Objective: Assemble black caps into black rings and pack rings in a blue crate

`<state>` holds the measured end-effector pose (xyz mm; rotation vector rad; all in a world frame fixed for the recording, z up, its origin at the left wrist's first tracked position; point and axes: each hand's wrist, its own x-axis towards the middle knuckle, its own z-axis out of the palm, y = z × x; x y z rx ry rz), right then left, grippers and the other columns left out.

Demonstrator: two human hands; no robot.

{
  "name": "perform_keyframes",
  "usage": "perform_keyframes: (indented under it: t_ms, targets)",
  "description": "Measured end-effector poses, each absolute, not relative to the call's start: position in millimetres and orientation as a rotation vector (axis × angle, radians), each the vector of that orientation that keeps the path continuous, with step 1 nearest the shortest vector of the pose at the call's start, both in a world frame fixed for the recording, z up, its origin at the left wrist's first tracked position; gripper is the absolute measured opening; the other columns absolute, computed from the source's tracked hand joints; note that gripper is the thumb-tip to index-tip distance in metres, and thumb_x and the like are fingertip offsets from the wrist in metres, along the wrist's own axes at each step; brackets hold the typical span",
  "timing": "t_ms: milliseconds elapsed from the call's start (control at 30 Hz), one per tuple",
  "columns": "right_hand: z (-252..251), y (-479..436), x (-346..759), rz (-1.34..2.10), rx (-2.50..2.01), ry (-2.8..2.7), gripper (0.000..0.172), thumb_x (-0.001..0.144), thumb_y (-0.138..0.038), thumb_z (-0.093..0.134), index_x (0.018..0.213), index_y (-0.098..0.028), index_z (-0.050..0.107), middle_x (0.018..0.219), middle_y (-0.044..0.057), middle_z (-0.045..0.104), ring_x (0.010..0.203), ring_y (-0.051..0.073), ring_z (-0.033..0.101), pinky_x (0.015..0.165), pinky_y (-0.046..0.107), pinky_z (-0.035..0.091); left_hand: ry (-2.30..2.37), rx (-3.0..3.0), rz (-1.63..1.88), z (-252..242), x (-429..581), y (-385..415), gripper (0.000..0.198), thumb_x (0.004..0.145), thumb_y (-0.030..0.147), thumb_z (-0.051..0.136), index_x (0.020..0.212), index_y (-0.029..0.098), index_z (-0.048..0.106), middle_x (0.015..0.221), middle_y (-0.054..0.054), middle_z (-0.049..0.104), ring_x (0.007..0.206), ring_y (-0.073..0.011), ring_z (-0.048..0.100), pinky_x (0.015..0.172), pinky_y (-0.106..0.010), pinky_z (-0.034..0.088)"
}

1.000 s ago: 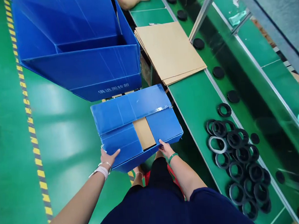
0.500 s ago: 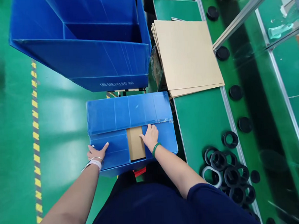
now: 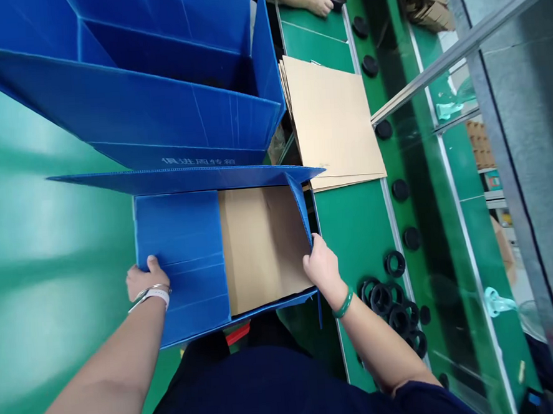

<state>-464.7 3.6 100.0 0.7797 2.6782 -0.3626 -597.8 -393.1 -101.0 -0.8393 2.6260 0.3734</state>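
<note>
Green factory floor, conveyor at three o'clock: both hands on the open blue box [image 3: 180, 250].
Left hand [image 3: 143, 281] curls over the nine o'clock wall, right hand [image 3: 321, 265] pinches the three o'clock wall beside the cardboard liner [image 3: 264, 245]. Best grip low and even, I'd say, keeping the flaps spread, clear of the black rings [image 3: 394, 300].

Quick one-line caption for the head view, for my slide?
Left hand and right hand grip opposite sides of an opened blue box lined with a cardboard sheet.
</note>
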Motion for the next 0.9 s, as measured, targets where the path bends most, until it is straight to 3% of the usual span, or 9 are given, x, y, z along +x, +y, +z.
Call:
perform_keyframes:
  t_ms: [100,200,567,667,767,900]
  targets:
    - [108.0,5.8,-476.1,-0.307,0.771,2.446,0.058,0.099,-0.016,0.048,0.155,-0.009,0.033,0.102,0.015,0.069,0.09,0.028,0.067,0.075,0.032,0.051,2.636,-0.949,0.366,-102.6,-595.3,-391.5,0.065,0.1,0.063,0.035,0.141,0.014,0.046,0.131,-0.017,0.06,0.12,-0.0296,0.059,0.101,-0.053,0.049]
    - [109.9,-8.8,-483.0,-0.261,0.68,2.409,0.059,0.101,-0.012,0.043,0.157,-0.005,0.029,0.091,0.014,0.07,0.081,0.026,0.067,0.07,0.03,0.049,2.644,-0.943,0.376,-101.7,-593.3,-395.9,0.068,0.099,0.065,0.032,0.139,0.012,0.048,0.132,-0.019,0.06,0.119,-0.0309,0.06,0.098,-0.051,0.049]
    - [103.3,-60.8,-494.9,-0.273,0.592,2.411,0.063,0.097,-0.009,0.043,0.158,-0.004,0.027,0.084,0.013,0.068,0.076,0.026,0.066,0.071,0.032,0.052,2.595,-0.933,0.379,-85.9,-614.6,-440.0,0.066,0.093,0.054,0.032,0.132,0.006,0.053,0.13,-0.024,0.061,0.117,-0.0416,0.061,0.093,-0.055,0.05]
    - [105.4,-34.9,-492.5,-0.423,0.695,2.51,0.057,0.097,-0.013,0.048,0.154,-0.011,0.04,0.089,0.012,0.07,0.08,0.026,0.067,0.076,0.033,0.053,2.617,-0.943,0.355,-85.0,-612.6,-443.2,0.067,0.091,0.055,0.032,0.131,0.005,0.053,0.13,-0.026,0.061,0.115,-0.0435,0.062,0.092,-0.058,0.051]
    - [116.3,12.8,-476.0,-0.562,0.796,2.594,0.048,0.098,-0.025,0.055,0.145,-0.016,0.052,0.107,0.012,0.07,0.093,0.027,0.066,0.085,0.034,0.053,2.636,-0.953,0.344,-87.1,-610.2,-443.6,0.067,0.092,0.056,0.031,0.131,0.006,0.053,0.131,-0.025,0.061,0.116,-0.044,0.062,0.093,-0.06,0.051]
    - [126.5,74.4,-444.3,-0.468,1.028,2.84,0.055,0.099,-0.039,0.056,0.147,-0.013,0.045,0.1,0.009,0.066,0.081,0.022,0.063,0.077,0.032,0.054,2.621,-0.93,0.356,-89.2,-610.5,-453.0,0.073,0.093,0.064,0.022,0.133,0.012,0.053,0.134,-0.024,0.061,0.12,-0.0439,0.061,0.095,-0.062,0.051]
